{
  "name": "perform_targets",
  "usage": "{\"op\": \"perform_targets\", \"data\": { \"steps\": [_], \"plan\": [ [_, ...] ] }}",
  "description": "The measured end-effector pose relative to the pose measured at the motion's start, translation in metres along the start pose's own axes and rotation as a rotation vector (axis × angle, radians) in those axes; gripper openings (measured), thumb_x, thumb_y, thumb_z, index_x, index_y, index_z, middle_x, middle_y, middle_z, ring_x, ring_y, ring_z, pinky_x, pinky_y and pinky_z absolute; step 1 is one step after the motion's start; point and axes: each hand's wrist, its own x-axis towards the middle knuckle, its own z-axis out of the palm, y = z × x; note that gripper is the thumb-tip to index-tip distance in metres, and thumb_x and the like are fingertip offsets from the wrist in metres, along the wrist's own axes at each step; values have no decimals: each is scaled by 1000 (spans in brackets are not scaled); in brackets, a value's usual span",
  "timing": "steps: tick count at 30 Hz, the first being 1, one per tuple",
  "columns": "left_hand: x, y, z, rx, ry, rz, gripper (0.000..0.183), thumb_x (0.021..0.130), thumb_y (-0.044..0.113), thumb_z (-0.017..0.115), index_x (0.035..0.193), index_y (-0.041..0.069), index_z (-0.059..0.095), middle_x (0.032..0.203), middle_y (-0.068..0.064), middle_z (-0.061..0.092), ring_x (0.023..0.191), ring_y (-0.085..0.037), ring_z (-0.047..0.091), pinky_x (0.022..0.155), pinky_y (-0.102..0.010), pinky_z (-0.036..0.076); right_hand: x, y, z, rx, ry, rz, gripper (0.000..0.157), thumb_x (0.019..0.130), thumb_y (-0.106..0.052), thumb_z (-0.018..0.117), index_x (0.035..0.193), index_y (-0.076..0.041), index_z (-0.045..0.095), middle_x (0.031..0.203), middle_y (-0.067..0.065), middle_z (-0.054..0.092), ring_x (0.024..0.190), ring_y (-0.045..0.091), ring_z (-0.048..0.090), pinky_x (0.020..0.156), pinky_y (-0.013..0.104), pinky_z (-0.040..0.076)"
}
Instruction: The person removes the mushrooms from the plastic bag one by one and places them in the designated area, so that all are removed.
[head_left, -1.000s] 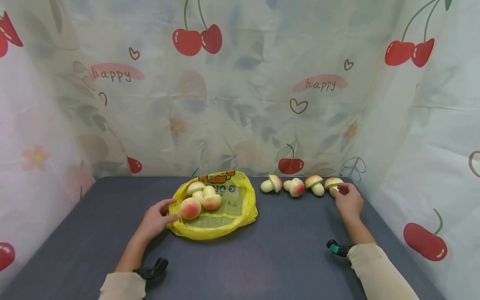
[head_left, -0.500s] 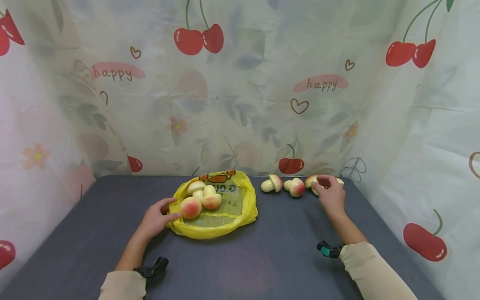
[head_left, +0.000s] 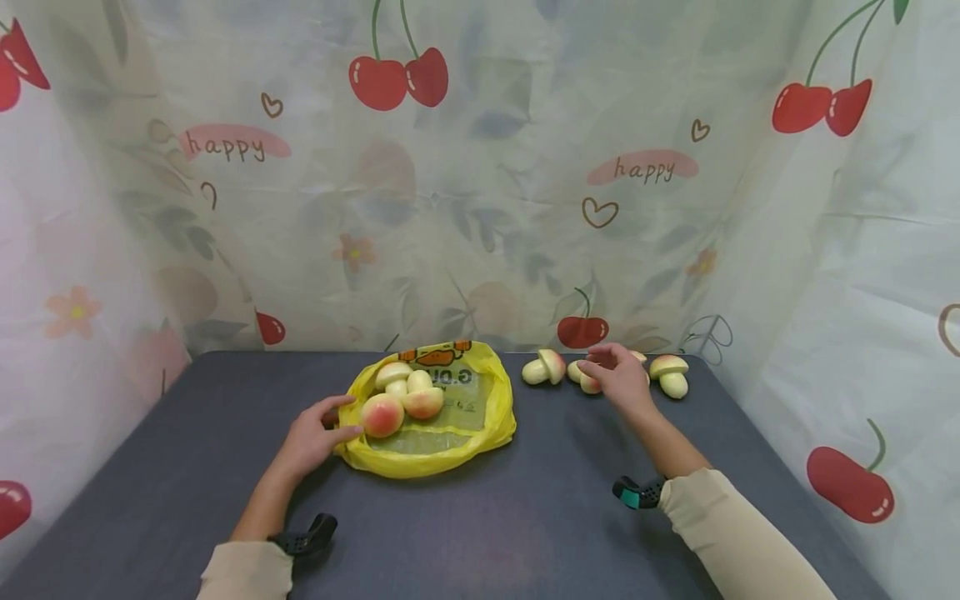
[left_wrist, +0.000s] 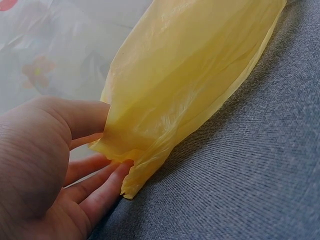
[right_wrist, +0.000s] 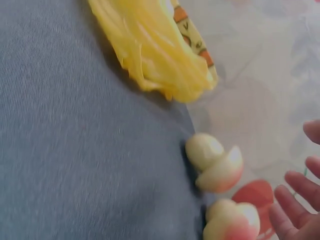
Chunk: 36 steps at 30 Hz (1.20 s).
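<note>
Third mushroom [head_left: 640,357]: almost wholly hidden by the right hand [head_left: 621,383]; only a sliver of cap is seen.
Second mushroom [head_left: 591,387]: partly covered by the same hand, and cut off by the bottom edge in the right wrist view.
Bag [head_left: 427,467]: laid mouth open, left of centre, with three mushrooms [head_left: 382,416] inside; its print is partly covered.
Left fingers: set well apart from the thumb, bag's left edge touched; some tips are hidden by the film, so whether it is pinched cannot be told.
Right fingers: spread and slightly bent, nothing held.
First mushroom [head_left: 552,365]: seen uncovered, just beside the bag's right rim.
Fourth mushroom [head_left: 670,375]: seen uncovered near the table's far right corner.
Table [head_left: 487,533]: bounded closely behind the row by the backdrop [head_left: 480,208]; its surface is seen between the arms, lower centre.
</note>
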Motion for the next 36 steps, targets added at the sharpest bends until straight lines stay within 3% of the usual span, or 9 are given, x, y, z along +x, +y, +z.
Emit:
{"op": "perform_targets", "data": {
  "steps": [7, 13, 23, 29, 36],
  "plan": [
    [0, 1, -1, -6, 3, 3, 65, 88, 39, 72, 139, 4, 50, 136, -25, 49, 118, -39, 48, 94, -53, 42, 6, -22, 19, 18, -254, -2, 43, 96, -24, 63, 130, -1, 53, 124, 19, 58, 111, 35, 55, 87, 42, 46],
    [-1, 0, -2, -11, -3, 5, 65, 88, 38, 71, 139, 4, 50, 136, -25, 48, 118, -39, 48, 94, -52, 43, 11, -43, 36, -25, -414, -7, 50, 94, -31, 66, 134, -4, 53, 131, 19, 56, 118, 34, 54, 96, 48, 44],
    [-1, 1, -1, -8, -10, -2, 66, 88, 40, 72, 139, 5, 50, 136, -25, 48, 118, -40, 47, 93, -52, 43, 22, -68, 70, -90, -523, -13, 51, 95, -33, 64, 137, -7, 51, 133, 15, 56, 116, 32, 56, 92, 46, 47],
    [-1, 1, -2, -10, -11, 2, 65, 88, 39, 71, 139, 4, 50, 136, -26, 48, 119, -40, 47, 94, -52, 43, 25, -77, 99, -37, -564, -3, 51, 96, -30, 62, 138, -3, 50, 133, 17, 56, 114, 35, 58, 94, 47, 45],
    [-2, 2, -1, -3, -6, -5, 65, 88, 39, 71, 139, 4, 50, 136, -26, 48, 118, -40, 48, 95, -53, 42, 25, -80, 130, 67, -582, -34, 52, 97, -32, 60, 138, -1, 48, 130, 17, 57, 104, 27, 63, 91, 46, 47]
  ]
}}
